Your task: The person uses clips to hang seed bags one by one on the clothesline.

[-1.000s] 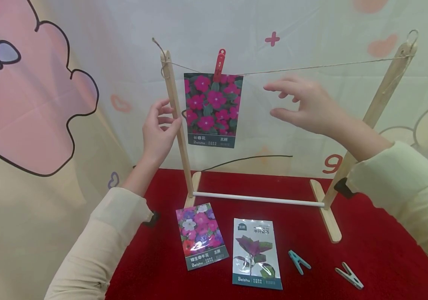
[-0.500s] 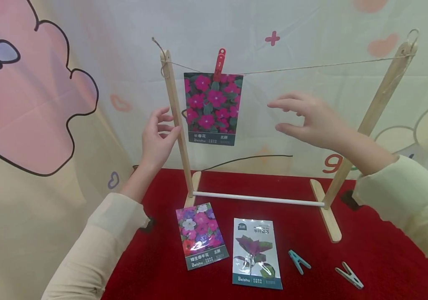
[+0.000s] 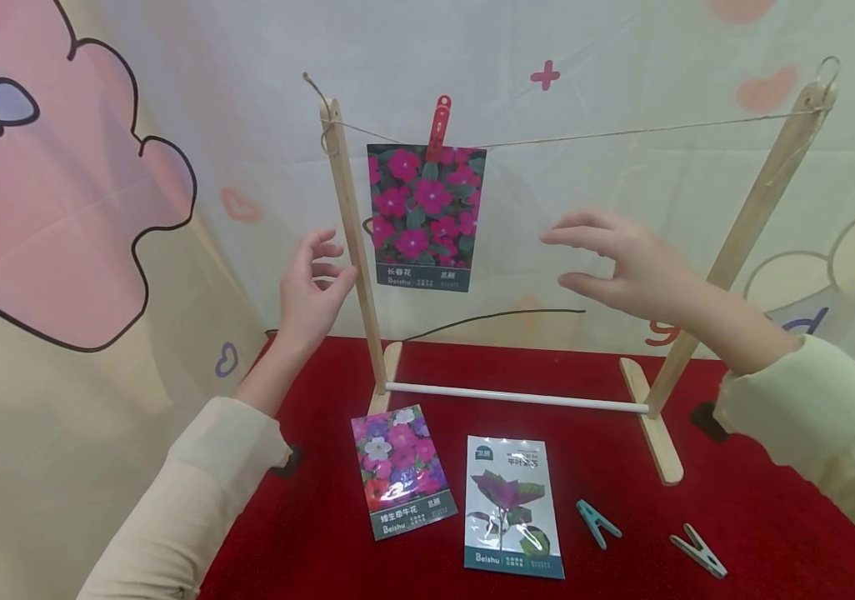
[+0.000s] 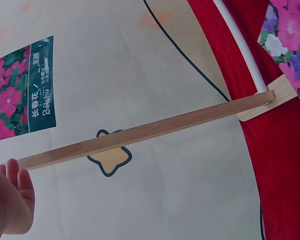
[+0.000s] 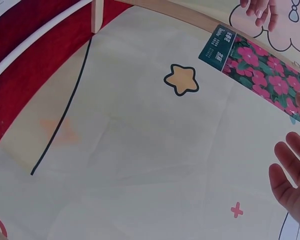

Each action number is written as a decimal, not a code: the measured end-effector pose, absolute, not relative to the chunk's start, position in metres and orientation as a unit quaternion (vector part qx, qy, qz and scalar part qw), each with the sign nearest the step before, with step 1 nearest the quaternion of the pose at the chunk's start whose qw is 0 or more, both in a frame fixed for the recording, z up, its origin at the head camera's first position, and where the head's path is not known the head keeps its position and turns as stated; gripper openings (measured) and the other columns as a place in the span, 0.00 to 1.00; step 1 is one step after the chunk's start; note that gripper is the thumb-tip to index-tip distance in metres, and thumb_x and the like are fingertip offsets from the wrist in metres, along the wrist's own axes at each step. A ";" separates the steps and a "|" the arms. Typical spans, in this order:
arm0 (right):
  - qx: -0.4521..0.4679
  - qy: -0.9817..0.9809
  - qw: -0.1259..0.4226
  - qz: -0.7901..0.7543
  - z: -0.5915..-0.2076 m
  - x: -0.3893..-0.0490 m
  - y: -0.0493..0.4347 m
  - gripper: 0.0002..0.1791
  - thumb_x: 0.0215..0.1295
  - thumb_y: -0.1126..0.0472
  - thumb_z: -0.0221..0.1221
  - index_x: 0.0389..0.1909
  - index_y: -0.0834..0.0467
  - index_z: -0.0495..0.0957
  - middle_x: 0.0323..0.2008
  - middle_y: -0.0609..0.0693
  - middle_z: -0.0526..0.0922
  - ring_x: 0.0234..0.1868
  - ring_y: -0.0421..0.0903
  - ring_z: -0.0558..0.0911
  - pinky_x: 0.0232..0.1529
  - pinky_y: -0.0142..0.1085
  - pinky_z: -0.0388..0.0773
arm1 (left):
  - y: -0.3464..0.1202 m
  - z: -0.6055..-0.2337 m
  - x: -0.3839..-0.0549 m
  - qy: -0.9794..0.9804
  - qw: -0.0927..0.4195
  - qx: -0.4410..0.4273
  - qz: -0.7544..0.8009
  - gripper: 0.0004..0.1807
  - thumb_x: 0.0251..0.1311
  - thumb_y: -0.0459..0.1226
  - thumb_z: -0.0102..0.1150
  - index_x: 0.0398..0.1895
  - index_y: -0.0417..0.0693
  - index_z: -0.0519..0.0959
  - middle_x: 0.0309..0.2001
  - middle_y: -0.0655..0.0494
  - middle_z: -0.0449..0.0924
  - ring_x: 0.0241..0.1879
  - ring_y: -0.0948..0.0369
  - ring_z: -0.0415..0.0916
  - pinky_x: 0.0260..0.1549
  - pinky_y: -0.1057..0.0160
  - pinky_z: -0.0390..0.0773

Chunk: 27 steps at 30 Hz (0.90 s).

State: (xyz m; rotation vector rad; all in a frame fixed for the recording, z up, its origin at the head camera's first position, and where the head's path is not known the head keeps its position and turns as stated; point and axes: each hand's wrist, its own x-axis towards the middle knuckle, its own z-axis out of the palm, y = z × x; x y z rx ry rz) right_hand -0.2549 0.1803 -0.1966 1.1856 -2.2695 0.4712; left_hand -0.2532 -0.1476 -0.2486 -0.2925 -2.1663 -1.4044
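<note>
A seed packet with magenta flowers (image 3: 427, 208) hangs from a string (image 3: 622, 132) under a red clothespin (image 3: 438, 129). My left hand (image 3: 309, 292) holds nothing, its fingers loosely bent beside the left wooden post (image 3: 356, 233); whether it touches the post I cannot tell. To the right of the hanging packet, my right hand (image 3: 622, 262) is in the air, thumb and fingers apart, with nothing between them. Part of that hand (image 5: 292, 185) also shows in the right wrist view, apart from the packet (image 5: 262, 70).
On the red cloth (image 3: 307, 533) lie a packet with mixed flowers (image 3: 403, 471), a white packet with a purple-leaved plant (image 3: 513, 508), a blue clothespin (image 3: 597, 523) and a pale clothespin (image 3: 698, 551). A white rod (image 3: 517, 397) joins the stand's feet, and the right post (image 3: 753, 225) leans outward.
Both hands have sunk lower, the right one also drifting slightly to the right. The hanging packet has shifted a little and stays clipped; the things on the cloth have not moved.
</note>
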 end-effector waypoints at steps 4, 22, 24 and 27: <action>0.439 -0.843 0.258 0.173 -0.201 -0.252 0.182 0.26 0.44 0.70 0.65 0.49 0.61 0.73 0.46 0.56 0.75 0.48 0.50 0.72 0.44 0.30 0.72 | -0.155 -0.262 -0.265 -0.807 0.266 -0.106 -0.517 0.26 0.55 0.34 0.54 0.59 0.48 0.62 0.49 0.46 0.71 0.42 0.54 0.73 0.45 0.56 0.74; 0.453 -0.840 0.250 0.162 -0.217 -0.246 0.189 0.27 0.41 0.69 0.66 0.48 0.61 0.73 0.45 0.55 0.74 0.47 0.48 0.73 0.45 0.17 0.67 | -0.165 -0.283 -0.273 -0.815 0.258 -0.104 -0.508 0.28 0.55 0.38 0.55 0.60 0.54 0.62 0.50 0.50 0.71 0.42 0.57 0.73 0.43 0.58 0.75; 0.459 -0.836 0.253 0.162 -0.219 -0.245 0.190 0.27 0.41 0.70 0.66 0.48 0.60 0.73 0.45 0.55 0.74 0.46 0.48 0.73 0.44 0.17 0.67 | -0.165 -0.284 -0.272 -0.816 0.259 -0.106 -0.505 0.27 0.55 0.39 0.55 0.59 0.54 0.62 0.50 0.50 0.71 0.41 0.57 0.73 0.43 0.58 0.75; 0.462 -0.834 0.254 0.160 -0.221 -0.244 0.191 0.28 0.40 0.70 0.66 0.48 0.60 0.73 0.45 0.54 0.74 0.46 0.47 0.73 0.44 0.19 0.69 | -0.166 -0.286 -0.271 -0.819 0.261 -0.108 -0.499 0.27 0.55 0.40 0.55 0.59 0.54 0.62 0.49 0.52 0.71 0.41 0.58 0.73 0.43 0.59 0.75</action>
